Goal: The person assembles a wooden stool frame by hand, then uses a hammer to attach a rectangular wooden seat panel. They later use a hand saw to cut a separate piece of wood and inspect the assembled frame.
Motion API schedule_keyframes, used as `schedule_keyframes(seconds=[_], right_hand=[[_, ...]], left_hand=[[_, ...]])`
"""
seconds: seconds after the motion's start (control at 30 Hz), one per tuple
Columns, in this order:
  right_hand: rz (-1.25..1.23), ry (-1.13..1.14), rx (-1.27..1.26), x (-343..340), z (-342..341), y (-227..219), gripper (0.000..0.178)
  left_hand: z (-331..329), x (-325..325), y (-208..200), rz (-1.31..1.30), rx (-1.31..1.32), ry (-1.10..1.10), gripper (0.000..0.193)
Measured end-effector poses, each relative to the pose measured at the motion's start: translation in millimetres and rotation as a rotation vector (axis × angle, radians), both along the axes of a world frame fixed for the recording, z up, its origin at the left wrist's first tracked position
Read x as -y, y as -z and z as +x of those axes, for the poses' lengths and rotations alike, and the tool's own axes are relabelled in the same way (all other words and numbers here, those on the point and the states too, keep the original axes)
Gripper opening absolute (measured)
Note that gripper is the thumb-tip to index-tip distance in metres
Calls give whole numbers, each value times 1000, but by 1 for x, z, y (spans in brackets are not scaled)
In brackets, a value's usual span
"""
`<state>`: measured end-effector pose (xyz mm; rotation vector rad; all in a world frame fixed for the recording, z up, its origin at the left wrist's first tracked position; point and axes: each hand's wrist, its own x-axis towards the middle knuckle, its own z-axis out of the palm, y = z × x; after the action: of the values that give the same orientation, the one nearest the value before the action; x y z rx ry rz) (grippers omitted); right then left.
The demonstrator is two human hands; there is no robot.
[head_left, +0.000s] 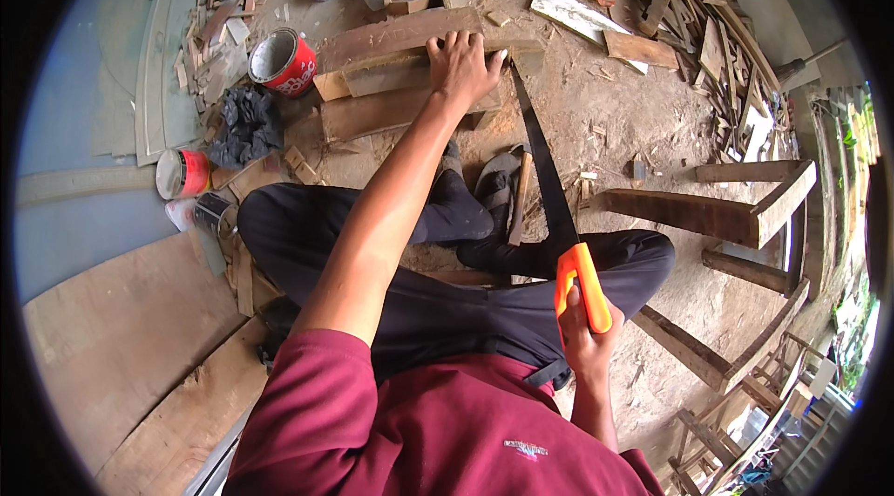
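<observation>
My right hand (589, 333) is closed round the orange handle (579, 284) of a handsaw. Its dark blade (545, 161) slants away and narrows toward the tip, which meets a wooden plank (391, 77) just right of my left thumb. My left hand (463, 72) presses down on that plank with its fingers curled over the far side. A reddish-brown board (400, 38) lies right behind, and another wood piece (372, 114) sits on the near side. Whether the teeth have cut into the plank cannot be made out.
My crossed legs (307, 217) lie under the saw. Paint tins, a red one (283, 63) among them, and a black plastic bag (246, 128) stand at left. Wooden frames (689, 212) stand at right; scrap wood (717, 58) is heaped at far right.
</observation>
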<state>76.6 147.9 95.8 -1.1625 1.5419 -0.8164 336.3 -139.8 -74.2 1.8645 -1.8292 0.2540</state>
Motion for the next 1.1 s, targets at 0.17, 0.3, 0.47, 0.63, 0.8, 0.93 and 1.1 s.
schedule_keyframes(seconds=[0.17,0.3,0.47,0.63,0.8,0.93,1.1], right_hand=[[-28,63,15,4,-1,-3,26],[-9,61,-43,14,1,-24,27],[-94,28,-122,22,13,-33,29],[-96,7,-124,32,17,-33,29],[-132,-18,-86,45,5,-38,33],[18,20,-20,47,6,-40,24],[-3,18,15,41,13,12,22]], left_hand=[[2,2,-3,24,-7,10,47],[3,-1,-4,-12,-20,22,47],[1,-2,0,-76,-6,13,47],[-1,3,4,-63,-42,-28,46],[2,4,3,-49,-56,-19,46],[5,14,5,-28,-49,-31,48],[20,34,14,104,-118,-58,52]])
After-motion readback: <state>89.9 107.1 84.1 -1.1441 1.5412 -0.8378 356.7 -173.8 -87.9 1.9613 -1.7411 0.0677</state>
